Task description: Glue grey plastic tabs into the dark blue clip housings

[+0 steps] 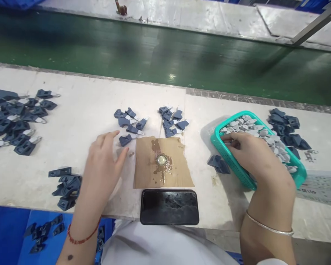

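My left hand (105, 162) hovers palm down over the white table, fingers apart and holding nothing, just left of a group of dark blue parts with pale tips (129, 124). My right hand (245, 147) reaches into a teal basket (300, 176) of small light grey pieces (276, 145); its fingers are bent together at the basket's left side, and what they hold is hidden. Between the hands lies a brown cardboard sheet (146, 176), wet in places, with a small round item (162, 159) on it. More blue parts (171, 121) sit behind the cardboard.
A black phone (169, 207) lies at the front edge. Blue parts are piled at far left (16, 117), near my left wrist (67, 187), and right of the basket (287, 129). A green belt (154, 59) runs behind the table. A blue bin (11, 232) stands below left.
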### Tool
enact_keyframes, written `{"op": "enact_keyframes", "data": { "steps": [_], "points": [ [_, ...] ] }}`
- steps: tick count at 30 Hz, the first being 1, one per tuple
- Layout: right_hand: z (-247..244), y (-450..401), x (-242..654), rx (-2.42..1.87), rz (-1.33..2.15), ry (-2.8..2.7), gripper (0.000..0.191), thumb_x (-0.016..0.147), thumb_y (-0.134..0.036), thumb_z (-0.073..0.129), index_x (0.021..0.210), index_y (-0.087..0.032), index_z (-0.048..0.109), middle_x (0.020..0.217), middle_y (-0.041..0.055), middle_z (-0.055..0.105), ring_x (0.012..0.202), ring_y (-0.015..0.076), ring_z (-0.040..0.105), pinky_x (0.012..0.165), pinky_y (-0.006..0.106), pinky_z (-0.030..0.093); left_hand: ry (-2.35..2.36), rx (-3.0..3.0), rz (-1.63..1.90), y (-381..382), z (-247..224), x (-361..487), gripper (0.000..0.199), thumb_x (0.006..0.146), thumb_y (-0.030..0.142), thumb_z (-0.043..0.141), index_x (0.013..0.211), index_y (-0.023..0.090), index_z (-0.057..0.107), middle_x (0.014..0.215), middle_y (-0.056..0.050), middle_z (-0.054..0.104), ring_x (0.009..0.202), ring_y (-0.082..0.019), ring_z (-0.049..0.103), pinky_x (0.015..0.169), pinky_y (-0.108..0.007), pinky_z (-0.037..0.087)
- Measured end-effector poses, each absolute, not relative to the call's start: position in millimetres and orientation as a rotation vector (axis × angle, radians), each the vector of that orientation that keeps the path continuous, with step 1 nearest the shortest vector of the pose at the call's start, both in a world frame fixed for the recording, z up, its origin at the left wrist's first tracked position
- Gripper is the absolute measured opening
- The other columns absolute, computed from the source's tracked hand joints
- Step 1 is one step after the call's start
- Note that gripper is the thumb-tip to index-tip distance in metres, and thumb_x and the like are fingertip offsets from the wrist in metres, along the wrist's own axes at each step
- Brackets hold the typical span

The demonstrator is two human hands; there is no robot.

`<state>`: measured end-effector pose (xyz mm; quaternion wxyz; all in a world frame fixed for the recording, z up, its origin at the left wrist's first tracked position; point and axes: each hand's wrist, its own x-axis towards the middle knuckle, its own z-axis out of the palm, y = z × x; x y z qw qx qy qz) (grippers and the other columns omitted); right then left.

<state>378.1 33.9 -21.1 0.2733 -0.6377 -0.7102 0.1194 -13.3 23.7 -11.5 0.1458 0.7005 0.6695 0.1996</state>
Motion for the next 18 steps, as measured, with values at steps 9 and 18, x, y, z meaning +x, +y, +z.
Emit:
{"op": "enact_keyframes", "data": {
  "steps": [9,18],
  "points": [
    [-4.6,29.6,352.5,-2.467,0.284,-1.818,0.037,0.093,-0.018,0.054,0.115,-0.014,0.083,0.117,0.0197,0.074,0.095,0.0364,0.073,0.085,0.049,0.056,2.174,1.862,0.022,-4.8,-1.6,-74.9,0.047,0.099,0.059,0.051,0.128,0.025,0.065,0.116,-0.015,0.069,0.089,-0.037,0.071,0.068,-0.047,0.056],
    [8.6,25.0,315.0,-1.542,0.567,-1.115,0.013,0.079,-0.022,0.083,0.092,-0.023,0.084,0.079,0.0045,0.077,0.068,0.0199,0.072,0.069,0.039,0.061,2.184,1.474,0.521,-11.4,6.9,-64.3,0.042,0.094,0.061,0.063,0.125,0.034,0.069,0.106,-0.001,0.078,0.101,-0.032,0.076,0.068,-0.039,0.060]
  ]
}}
